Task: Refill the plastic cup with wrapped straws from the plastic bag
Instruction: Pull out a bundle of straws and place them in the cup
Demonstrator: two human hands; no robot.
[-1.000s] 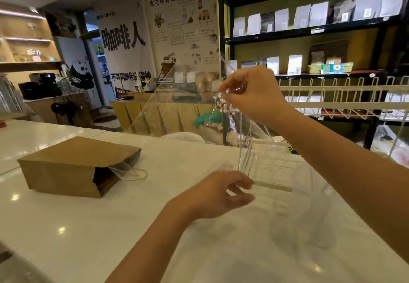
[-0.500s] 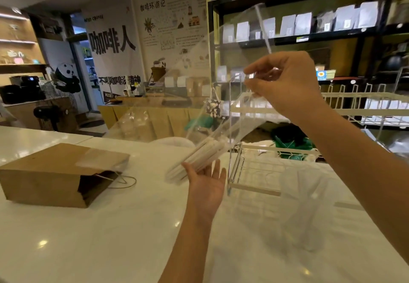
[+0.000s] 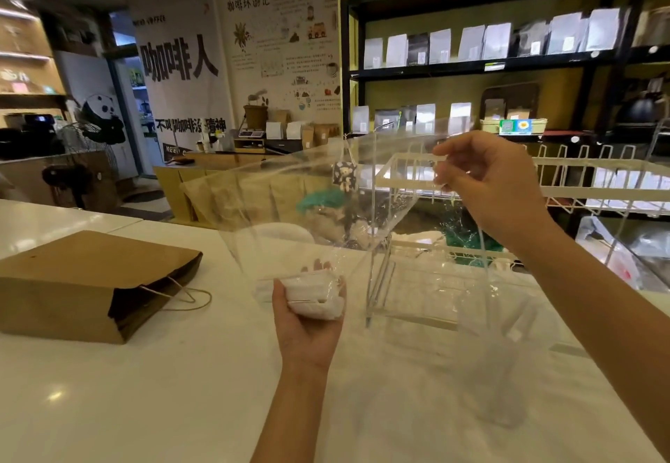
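The left hand cups one bundle of wrapped straws through the lower end of the clear plastic bag, palm up above the white counter. The right hand pinches the bag's upper edge, lifted high. One clear plastic cup (blurred, hard to read) stands below the right forearm, near the counter's front right. One brown paper bag lies well left, leaving open counter between, with one acrylic stand just behind

left hand and right hand bare; forearms unsleeved
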